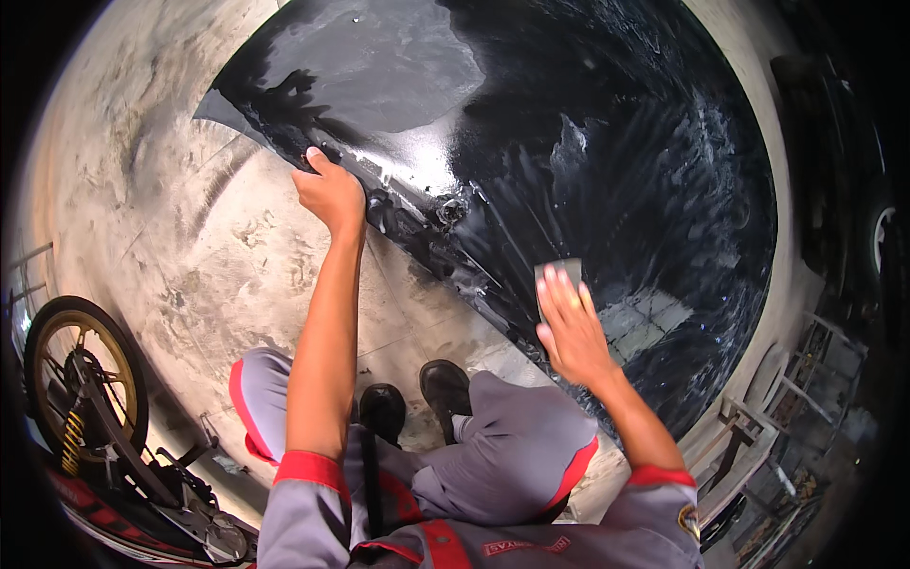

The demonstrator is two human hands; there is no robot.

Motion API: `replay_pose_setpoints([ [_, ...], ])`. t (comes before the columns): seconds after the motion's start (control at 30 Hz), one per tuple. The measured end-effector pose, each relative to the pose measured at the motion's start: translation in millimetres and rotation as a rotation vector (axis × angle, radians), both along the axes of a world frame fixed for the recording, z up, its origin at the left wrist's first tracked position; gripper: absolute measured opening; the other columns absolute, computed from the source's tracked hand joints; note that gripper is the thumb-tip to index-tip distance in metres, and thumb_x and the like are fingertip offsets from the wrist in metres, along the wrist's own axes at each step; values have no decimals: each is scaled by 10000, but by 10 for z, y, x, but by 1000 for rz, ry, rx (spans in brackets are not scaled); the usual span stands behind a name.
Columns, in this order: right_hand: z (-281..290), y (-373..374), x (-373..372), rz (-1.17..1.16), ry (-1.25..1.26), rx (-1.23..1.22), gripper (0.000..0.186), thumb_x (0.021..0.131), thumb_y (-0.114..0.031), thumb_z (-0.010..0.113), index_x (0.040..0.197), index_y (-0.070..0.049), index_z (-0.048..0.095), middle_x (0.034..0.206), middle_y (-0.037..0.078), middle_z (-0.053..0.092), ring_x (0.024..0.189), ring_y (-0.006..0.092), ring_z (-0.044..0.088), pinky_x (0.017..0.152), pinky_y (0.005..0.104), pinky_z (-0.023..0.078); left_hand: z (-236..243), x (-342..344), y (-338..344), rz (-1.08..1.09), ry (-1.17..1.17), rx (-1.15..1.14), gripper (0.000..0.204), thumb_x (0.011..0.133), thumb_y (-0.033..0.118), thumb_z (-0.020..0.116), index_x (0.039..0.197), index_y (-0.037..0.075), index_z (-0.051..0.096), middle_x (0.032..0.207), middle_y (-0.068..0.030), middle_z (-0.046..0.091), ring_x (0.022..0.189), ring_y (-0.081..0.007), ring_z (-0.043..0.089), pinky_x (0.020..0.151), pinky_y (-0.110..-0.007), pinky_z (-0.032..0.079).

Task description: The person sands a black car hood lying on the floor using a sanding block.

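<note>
A large black car body panel (616, 171), like a hood, lies in front of me, its surface wet and streaked with greyish film. My left hand (331, 193) is closed around its near edge, thumb on top and the other fingers partly hidden. On the right part of the panel, my right hand (573, 327) lies flat with its fingers together. Under those fingertips is a small grey rectangular piece of sandpaper (559, 266), its far end sticking out past them and pressed against the panel.
The stained pale concrete floor (237, 275) surrounds the panel. At the left stands a motorcycle with a gold-rimmed wheel (83, 370). A metal frame or rack (749, 446) is at the lower right, and a dark vehicle (844, 171) is at the far right. My shoes (383, 411) are close to the panel's edge.
</note>
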State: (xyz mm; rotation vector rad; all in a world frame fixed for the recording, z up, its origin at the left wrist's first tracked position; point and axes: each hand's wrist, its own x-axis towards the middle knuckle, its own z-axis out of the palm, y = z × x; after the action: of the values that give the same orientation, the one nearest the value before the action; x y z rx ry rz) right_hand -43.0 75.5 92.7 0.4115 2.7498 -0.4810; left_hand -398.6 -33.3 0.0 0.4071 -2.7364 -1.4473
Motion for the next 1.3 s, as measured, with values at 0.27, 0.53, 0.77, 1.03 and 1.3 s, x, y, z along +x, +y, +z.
replay_pose_setpoints([
  [0.27,1,-26,-624,-27,107,-35,641,979,-217,513,1543,6,308,1646,153,245,1519,306,239,1223,482,169,1,-30,-183,43,127,70,546,1040,407,450,1118,-126,538,1054,-389,620,1040,-540,586,922,-552,437],
  [0.53,-61,347,-1070,-106,238,169,607,1001,-196,460,1537,35,292,1627,178,270,1512,337,236,1217,511,188,-42,37,28,-4,-7,45,525,1031,385,461,1075,-132,537,1010,-400,622,978,-572,578,897,-585,422],
  [0.77,118,-77,117,-151,55,-70,644,991,-203,452,1555,37,256,1638,227,213,1526,384,182,1224,543,104,28,11,-64,5,36,94,507,1036,368,464,1047,-134,535,1023,-404,613,984,-573,569,907,-576,413],
  [1.03,-100,154,-352,-19,147,15,550,1022,-213,463,1534,-51,347,1625,110,303,1509,277,259,1216,489,198,-382,5,-95,-15,41,-23,592,1035,407,461,1066,-173,569,1048,-384,627,1022,-548,587,922,-550,440],
  [1.3,93,72,219,-185,127,32,581,1038,-219,430,1572,-54,275,1651,107,245,1540,258,178,1238,498,133,-66,-11,4,-25,19,-10,617,1030,401,451,1101,-204,551,1115,-401,611,1070,-534,586,960,-537,438],
])
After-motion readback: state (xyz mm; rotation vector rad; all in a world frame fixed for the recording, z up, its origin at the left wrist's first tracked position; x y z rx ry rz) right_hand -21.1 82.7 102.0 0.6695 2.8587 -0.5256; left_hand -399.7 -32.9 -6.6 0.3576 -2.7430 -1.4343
